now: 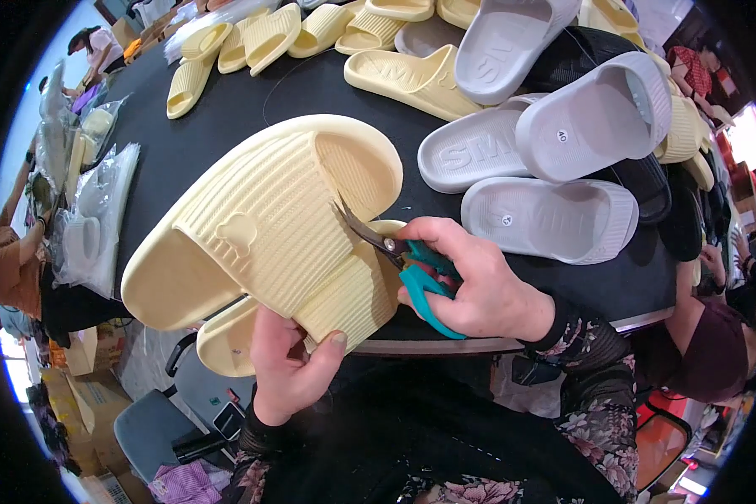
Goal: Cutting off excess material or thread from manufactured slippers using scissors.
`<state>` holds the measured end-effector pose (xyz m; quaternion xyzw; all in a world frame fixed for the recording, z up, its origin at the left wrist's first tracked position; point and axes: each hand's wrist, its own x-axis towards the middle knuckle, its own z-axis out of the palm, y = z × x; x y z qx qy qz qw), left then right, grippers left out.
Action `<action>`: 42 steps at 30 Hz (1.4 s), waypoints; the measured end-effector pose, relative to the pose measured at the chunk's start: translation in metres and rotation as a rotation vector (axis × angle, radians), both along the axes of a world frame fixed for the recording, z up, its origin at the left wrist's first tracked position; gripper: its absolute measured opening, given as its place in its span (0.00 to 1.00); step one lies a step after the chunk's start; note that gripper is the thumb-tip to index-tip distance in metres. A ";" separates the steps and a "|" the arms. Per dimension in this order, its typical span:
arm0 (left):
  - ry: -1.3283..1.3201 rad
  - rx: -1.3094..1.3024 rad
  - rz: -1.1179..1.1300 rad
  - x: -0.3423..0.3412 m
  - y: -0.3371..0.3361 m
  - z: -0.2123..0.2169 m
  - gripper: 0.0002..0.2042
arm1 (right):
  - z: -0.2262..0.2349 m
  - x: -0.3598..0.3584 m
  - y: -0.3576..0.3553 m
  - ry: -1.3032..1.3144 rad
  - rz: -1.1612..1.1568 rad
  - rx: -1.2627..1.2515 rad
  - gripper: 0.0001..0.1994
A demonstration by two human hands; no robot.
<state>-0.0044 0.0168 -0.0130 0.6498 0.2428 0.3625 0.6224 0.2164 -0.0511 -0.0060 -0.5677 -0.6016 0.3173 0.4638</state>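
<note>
A pale yellow slide slipper (269,220) with a ribbed strap and a raised paw-like mark is held up over the black table. Beneath it is a second yellow slipper (350,304), partly hidden by the first. My left hand (298,363) grips the pair from below, its thumb on the lower slipper's ribbed strap. In my right hand (487,286) are small scissors (428,290) with teal handles and dark curved blades. Their tips touch the edge of the upper slipper's strap, beside the foot opening.
Grey slippers (554,217) lie to the right, some stacked. More yellow slippers (269,38) line the far side of the black table (202,139). Clear plastic bags (101,210) are at left. A grey chair (155,428) and cardboard boxes (101,403) stand lower left. Other people sit on both sides.
</note>
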 end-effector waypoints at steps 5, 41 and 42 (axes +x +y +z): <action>0.023 0.049 -0.037 -0.001 -0.001 0.000 0.28 | 0.002 0.000 -0.001 0.011 -0.010 0.040 0.25; 0.204 0.311 0.046 0.003 -0.005 -0.002 0.22 | 0.001 0.007 -0.003 0.084 -0.018 0.119 0.26; 0.203 0.306 0.048 0.002 -0.006 -0.002 0.22 | 0.002 0.006 -0.004 0.078 -0.018 0.109 0.26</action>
